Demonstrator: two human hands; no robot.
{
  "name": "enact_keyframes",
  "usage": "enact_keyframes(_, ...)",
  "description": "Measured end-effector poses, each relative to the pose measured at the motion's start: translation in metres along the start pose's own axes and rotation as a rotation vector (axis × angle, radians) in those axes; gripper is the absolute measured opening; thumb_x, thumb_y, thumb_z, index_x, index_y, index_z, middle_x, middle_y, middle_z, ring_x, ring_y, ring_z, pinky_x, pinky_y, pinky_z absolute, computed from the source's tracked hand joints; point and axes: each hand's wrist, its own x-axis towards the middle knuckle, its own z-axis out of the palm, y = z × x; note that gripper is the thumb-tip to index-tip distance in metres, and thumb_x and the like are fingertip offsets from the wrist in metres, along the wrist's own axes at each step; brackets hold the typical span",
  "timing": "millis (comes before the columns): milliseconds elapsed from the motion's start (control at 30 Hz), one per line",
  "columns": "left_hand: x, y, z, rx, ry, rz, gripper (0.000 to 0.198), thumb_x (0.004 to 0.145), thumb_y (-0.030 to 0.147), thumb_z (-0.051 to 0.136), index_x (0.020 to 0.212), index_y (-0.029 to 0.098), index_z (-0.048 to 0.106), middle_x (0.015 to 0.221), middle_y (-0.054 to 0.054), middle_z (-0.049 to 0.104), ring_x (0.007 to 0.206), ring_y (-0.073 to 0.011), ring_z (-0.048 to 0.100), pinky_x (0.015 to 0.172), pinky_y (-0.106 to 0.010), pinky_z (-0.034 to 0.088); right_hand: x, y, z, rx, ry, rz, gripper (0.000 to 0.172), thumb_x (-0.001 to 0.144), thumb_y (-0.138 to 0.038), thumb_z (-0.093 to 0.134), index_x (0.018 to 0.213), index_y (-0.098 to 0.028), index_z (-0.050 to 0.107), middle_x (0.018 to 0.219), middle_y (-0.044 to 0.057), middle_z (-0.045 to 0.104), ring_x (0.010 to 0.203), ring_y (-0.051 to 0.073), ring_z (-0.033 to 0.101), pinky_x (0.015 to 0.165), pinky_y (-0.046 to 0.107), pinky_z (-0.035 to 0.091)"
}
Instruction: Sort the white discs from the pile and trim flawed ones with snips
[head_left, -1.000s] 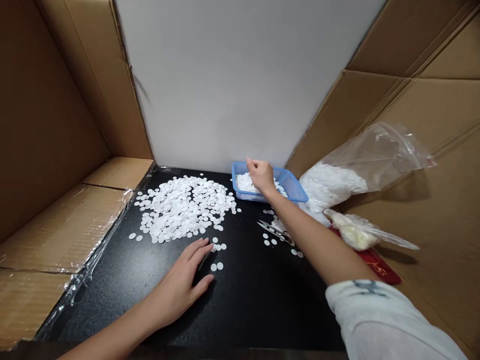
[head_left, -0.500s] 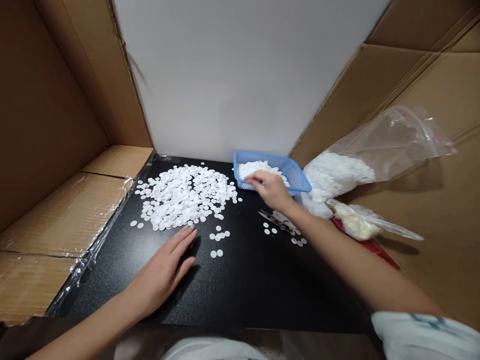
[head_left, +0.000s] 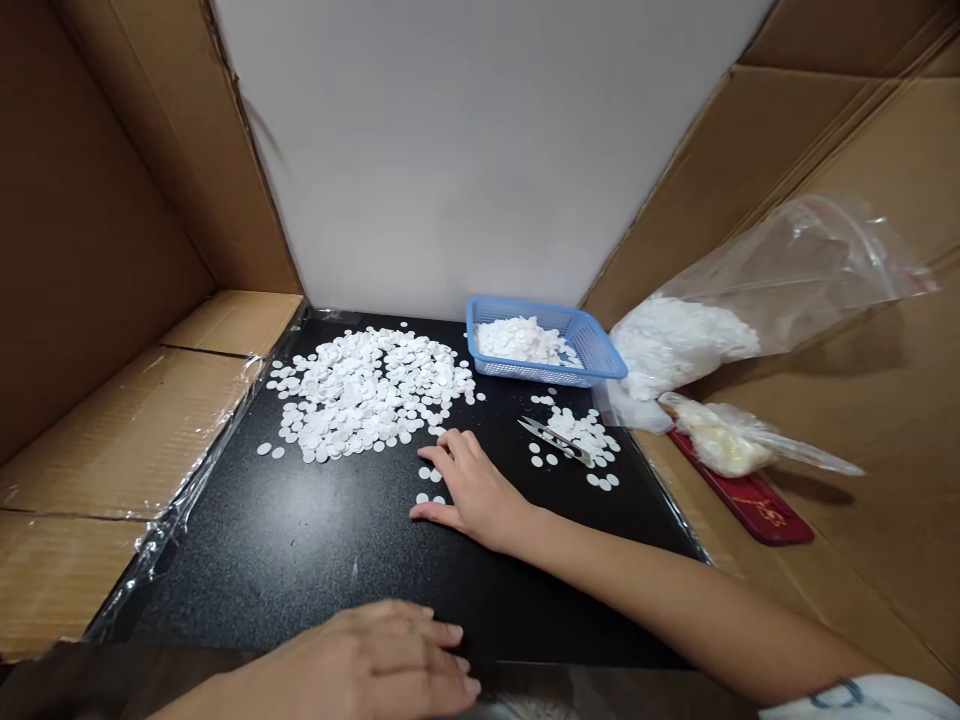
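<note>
My right hand (head_left: 472,490) is over the middle of the black tabletop, thumb and fingers apart around a few loose white discs (head_left: 424,473); nothing is gripped in it. Close to the front edge, my left hand (head_left: 375,655) hangs palm down with its fingers stretched out, holding nothing. Beyond them spreads a large pile of white discs (head_left: 367,390). To the right of my right hand, a small pair of thread snips (head_left: 556,440) lies against a smaller heap of white discs (head_left: 589,432). Behind that heap stands a blue plastic basket (head_left: 600,350) partly filled with white pieces.
On the right, a clear zip bag (head_left: 675,340) of white pieces leans on cardboard. In front of it a small bag with pale yellow contents (head_left: 720,445) rests on a red flat case (head_left: 772,510). Cardboard walls (head_left: 112,150) and a white panel (head_left: 480,150) enclose the table (head_left: 247,560).
My right hand has left the basket and come down to the loose discs in the middle. My left hand has drawn back from the pile's edge to the table's front.
</note>
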Motion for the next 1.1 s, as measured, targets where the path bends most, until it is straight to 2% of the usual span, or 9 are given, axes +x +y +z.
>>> enact_keyframes(100,0.0,-0.017,-0.005,0.09,0.129,-0.055,0.044,0.097,0.011,0.046,0.132,0.033,0.061,0.115,-0.004,0.074,0.109,-0.0214,0.067,0.099,-0.037,0.053,0.012,-0.003,0.0,-0.165,-0.05,-0.043,0.056,0.087,-0.063,0.063,0.111,-0.013,0.06,0.105,0.014,0.06,0.096,0.028,0.058,0.078,0.041,0.055)
enact_keyframes(233,-0.001,-0.037,-0.009,0.164,0.246,-0.07,0.037,0.097,0.011,0.04,0.121,0.027,0.064,0.094,-0.005,0.072,0.087,-0.0204,0.065,0.083,-0.035,0.052,0.025,-0.004,-0.001,-0.292,-0.114,-0.075,0.037,0.1,-0.052,0.049,0.113,-0.018,0.056,0.102,0.009,0.063,0.08,0.023,0.065,0.054,0.029,0.048)
enact_keyframes(300,-0.001,-0.04,-0.012,0.175,0.265,-0.069,0.036,0.097,0.01,0.04,0.119,0.027,0.063,0.09,-0.004,0.072,0.084,-0.0198,0.064,0.081,-0.034,0.05,0.028,-0.003,0.001,-0.33,-0.12,-0.092,0.028,0.105,-0.042,0.042,0.111,-0.018,0.055,0.099,0.008,0.064,0.067,0.019,0.065,0.05,0.027,0.043)
enact_keyframes(500,-0.008,-0.047,-0.017,0.183,0.355,-0.108,0.032,0.097,0.013,0.043,0.116,0.027,0.065,0.086,-0.003,0.072,0.08,-0.0183,0.064,0.074,-0.03,0.049,0.026,-0.002,0.009,-0.334,-0.11,-0.138,0.036,0.107,-0.032,0.036,0.089,-0.015,0.061,0.077,0.008,0.066,0.06,0.018,0.066,0.049,0.026,0.035)
enact_keyframes(633,-0.011,-0.058,-0.02,0.194,0.444,-0.18,0.03,0.1,0.018,0.041,0.111,0.027,0.067,0.094,-0.004,0.071,0.085,-0.018,0.065,0.075,-0.028,0.052,0.022,-0.004,0.013,-0.292,-0.084,-0.153,0.04,0.105,-0.037,0.044,0.078,-0.014,0.064,0.069,0.008,0.067,0.057,0.017,0.064,0.047,0.025,0.027)
enact_keyframes(767,-0.009,-0.073,-0.022,0.236,0.457,-0.227,0.033,0.101,0.023,0.044,0.127,0.03,0.063,0.129,-0.007,0.066,0.116,-0.022,0.063,0.1,-0.037,0.053,0.019,-0.002,0.009,-0.205,-0.057,-0.151,0.039,0.1,-0.04,0.055,0.069,-0.017,0.063,0.062,0.002,0.067,0.051,0.012,0.057,0.047,0.024,0.025)
enact_keyframes(867,-0.001,-0.083,-0.02,0.338,0.426,-0.247,0.048,0.099,0.033,0.053,0.146,0.03,0.049,0.152,-0.008,0.051,0.137,-0.0275,0.051,0.113,-0.045,0.044,0.032,0.021,-0.013,-0.157,-0.008,-0.051,0.046,0.103,-0.037,0.048,0.063,-0.018,0.06,0.057,-0.002,0.063,0.047,0.009,0.052,0.049,0.022,0.029)
enact_keyframes(1000,0.02,-0.088,-0.016,0.45,0.335,-0.18,0.067,0.096,0.047,0.058,0.155,0.023,0.036,0.161,-0.012,0.035,0.148,-0.0303,0.035,0.121,-0.049,0.032,0.073,0.083,-0.068,-0.204,0.168,0.268,0.069,0.109,-0.041,0.014,0.064,-0.018,0.06,0.053,0.002,0.058,0.047,0.013,0.049,0.052,0.027,0.031)
enact_keyframes(1100,0.04,-0.088,-0.013,0.482,0.286,-0.121,0.073,0.096,0.052,0.056,0.156,0.017,0.033,0.162,-0.015,0.029,0.15,-0.0305,0.029,0.123,-0.048,0.027,0.098,0.129,-0.103,-0.263,0.274,0.482,0.064,0.108,-0.045,0.022,0.07,-0.017,0.065,0.062,0.008,0.062,0.063,0.019,0.057,0.059,0.029,0.034)
